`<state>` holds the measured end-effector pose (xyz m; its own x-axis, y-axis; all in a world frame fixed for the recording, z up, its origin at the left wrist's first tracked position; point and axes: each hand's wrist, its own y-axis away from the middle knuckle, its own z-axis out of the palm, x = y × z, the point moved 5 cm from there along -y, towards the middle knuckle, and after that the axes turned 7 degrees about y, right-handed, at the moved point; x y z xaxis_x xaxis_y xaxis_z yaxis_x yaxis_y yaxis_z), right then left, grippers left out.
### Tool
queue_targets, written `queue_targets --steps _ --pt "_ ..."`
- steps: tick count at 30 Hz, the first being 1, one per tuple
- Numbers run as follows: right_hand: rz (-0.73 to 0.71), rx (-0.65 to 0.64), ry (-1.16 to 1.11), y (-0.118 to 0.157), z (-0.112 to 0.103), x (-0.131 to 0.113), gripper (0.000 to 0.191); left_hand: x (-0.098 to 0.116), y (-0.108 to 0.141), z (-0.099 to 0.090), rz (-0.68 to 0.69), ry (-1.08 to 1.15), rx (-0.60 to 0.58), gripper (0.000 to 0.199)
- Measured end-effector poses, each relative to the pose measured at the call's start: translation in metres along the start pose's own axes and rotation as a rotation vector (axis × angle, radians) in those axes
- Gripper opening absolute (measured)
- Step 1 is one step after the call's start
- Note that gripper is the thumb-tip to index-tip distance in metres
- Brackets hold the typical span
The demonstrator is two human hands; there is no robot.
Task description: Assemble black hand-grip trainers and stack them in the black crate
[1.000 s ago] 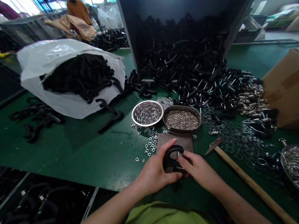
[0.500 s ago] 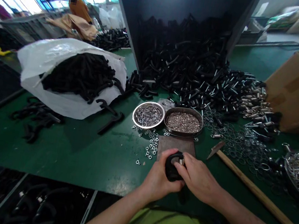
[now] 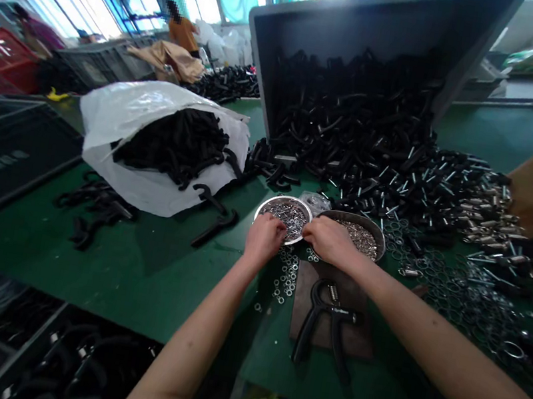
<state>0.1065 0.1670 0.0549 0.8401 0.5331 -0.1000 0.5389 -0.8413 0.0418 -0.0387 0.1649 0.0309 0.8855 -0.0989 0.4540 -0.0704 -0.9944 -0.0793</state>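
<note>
while the black sprung handle [image 3: 337, 310] lies on the brown plate [image 3: 304, 280], the left hand [image 3: 265, 236] and right hand [image 3: 331, 238] seemingly pick at the round dish [image 3: 267, 200], fingers curled, hold impossible to tell; a fine pinch seems needed next.

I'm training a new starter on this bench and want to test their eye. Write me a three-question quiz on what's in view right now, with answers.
1. True or false: the black hand grip lies at least partly on the flat plate.
2. Which hand hides part of the oval tin? A) left B) right
3. Fill in the colour: the pieces in the white bag are ____.

Key:
1. True.
2. B, the right hand.
3. Black.
</note>
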Motion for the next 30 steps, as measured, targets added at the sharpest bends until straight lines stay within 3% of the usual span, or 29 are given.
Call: queue_targets --steps 3,6,13,17,20,24,27,30 --pt "-0.035 -0.004 0.0 -0.046 0.006 -0.013 0.02 -0.008 -0.025 -0.001 -0.01 -0.041 -0.071 0.014" --pt "-0.039 -0.047 -0.01 -0.069 0.017 -0.019 0.019 -0.011 -0.032 0.002 -0.007 -0.048 -0.12 0.015" --pt "0.002 -0.067 -0.126 -0.073 0.029 -0.008 0.017 -0.019 -0.03 0.003 -0.053 -0.01 -0.086 0.014" --pt "0.027 0.0 -0.235 -0.071 0.021 -0.003 0.01 -0.022 -0.031 -0.002 -0.08 0.038 -0.014 0.019" --pt "0.033 0.09 -0.326 -0.051 0.003 -0.002 0.012 -0.021 -0.031 -0.008 -0.072 0.099 0.029 0.018" --pt "0.033 0.159 -0.451 0.011 -0.011 0.005 0.015 -0.018 -0.017 -0.015 -0.065 0.303 0.081 0.021" --pt "0.077 0.131 -0.613 0.065 0.001 0.018 0.013 -0.011 0.009 -0.013 -0.099 0.712 0.063 0.022" --pt "0.128 0.062 -0.623 0.098 0.025 0.028 0.016 0.003 0.044 0.003 -0.127 0.97 -0.098 0.022"
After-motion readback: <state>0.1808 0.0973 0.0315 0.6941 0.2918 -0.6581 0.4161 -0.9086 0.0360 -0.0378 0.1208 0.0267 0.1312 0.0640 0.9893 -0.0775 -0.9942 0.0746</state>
